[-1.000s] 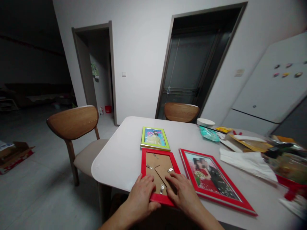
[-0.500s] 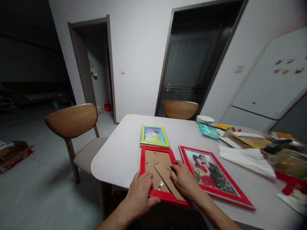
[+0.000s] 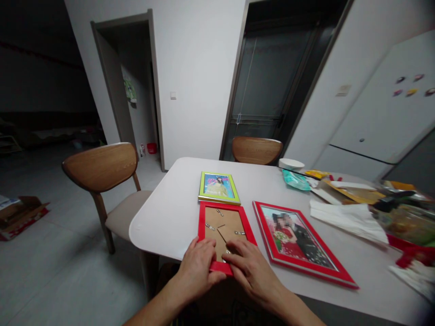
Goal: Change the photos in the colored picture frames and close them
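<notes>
Red photo frame, face down: lies on the counter [image 3: 163,213] at its near edge, directly in front of the person; the face-down red photo frame [image 3: 226,224] shows its brown backing board, with a dark diagonal slit near the middle.
Metal clips: one sits toward each side of the backing, the right-hand metal clip [image 3: 239,232] nearly level; the near one is partly covered by fingers.
Left hand: the left hand [image 3: 199,262] grips the frame's near left corner, fingers curled over the red border and thumb along the near edge.
Right hand: the right hand [image 3: 249,267] rests over the near right part, bent fingertips on the backing beside the near clip; whether they pinch anything cannot be told.
Green photo frame: the green photo frame [image 3: 219,187] lies face up just beyond the red one's far edge, showing a figure in a pale yellow dress.
Larger red photo frame: the larger red photo frame [image 3: 302,244] lies face up to the right, near the right hand, picturing two people and a bouquet.
Right side of counter: a white bowl [image 3: 291,164], a teal packet [image 3: 295,179] and a white sheet [image 3: 348,222].
Chairs: a wooden chair [image 3: 102,167] stands at the left, another wooden chair [image 3: 257,150] behind the far edge.
</notes>
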A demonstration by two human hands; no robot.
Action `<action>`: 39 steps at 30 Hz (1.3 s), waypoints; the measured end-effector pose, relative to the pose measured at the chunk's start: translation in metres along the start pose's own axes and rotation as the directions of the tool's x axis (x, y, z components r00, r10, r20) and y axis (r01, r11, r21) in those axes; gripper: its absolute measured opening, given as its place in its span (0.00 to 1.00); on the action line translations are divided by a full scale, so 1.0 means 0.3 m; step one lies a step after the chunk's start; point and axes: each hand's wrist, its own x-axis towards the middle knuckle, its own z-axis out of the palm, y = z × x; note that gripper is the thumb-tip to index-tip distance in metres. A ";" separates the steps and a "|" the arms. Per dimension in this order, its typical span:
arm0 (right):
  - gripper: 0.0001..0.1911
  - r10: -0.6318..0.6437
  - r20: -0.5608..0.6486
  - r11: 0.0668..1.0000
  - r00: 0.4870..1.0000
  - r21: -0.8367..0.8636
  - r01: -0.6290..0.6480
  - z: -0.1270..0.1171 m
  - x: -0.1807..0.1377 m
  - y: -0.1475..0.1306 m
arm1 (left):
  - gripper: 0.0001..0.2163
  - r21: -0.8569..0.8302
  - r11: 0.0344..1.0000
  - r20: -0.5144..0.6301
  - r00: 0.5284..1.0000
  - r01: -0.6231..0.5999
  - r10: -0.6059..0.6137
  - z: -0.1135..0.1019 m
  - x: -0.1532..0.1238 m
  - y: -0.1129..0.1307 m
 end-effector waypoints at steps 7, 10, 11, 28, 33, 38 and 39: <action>0.13 -0.027 0.043 0.999 0.999 0.049 0.025 -0.039 0.003 -0.040 | 0.18 0.004 1.000 -0.009 1.000 -0.010 0.010 -0.002 0.003 0.002; 0.13 -0.012 0.042 0.998 0.999 0.069 0.009 -0.026 0.003 -0.024 | 0.17 -0.009 1.000 -0.023 1.000 -0.010 0.010 0.006 0.004 -0.005; 0.13 0.007 0.032 0.997 0.999 0.077 -0.009 -0.018 0.009 -0.015 | 0.18 -0.014 1.000 -0.027 1.000 -0.013 0.013 0.008 0.005 -0.007; 0.15 0.075 0.041 0.996 0.996 -0.049 -0.073 0.088 0.250 0.032 | 0.16 -0.083 0.996 0.005 1.000 -0.018 0.019 -0.022 0.012 -0.010; 0.16 0.120 0.016 0.993 0.993 0.003 -0.120 0.095 0.253 0.055 | 0.17 -0.078 0.997 -0.001 1.000 -0.025 0.025 -0.027 0.003 -0.009; 0.16 0.351 -0.096 0.936 0.931 0.028 -0.350 0.093 0.318 0.149 | 0.21 -0.099 0.995 0.005 1.000 -0.009 0.010 -0.027 -0.003 -0.012; 0.15 0.379 -0.099 0.925 0.920 0.023 -0.379 0.093 0.334 0.166 | 0.22 -0.104 0.995 0.010 1.000 -0.003 0.004 -0.027 -0.002 -0.012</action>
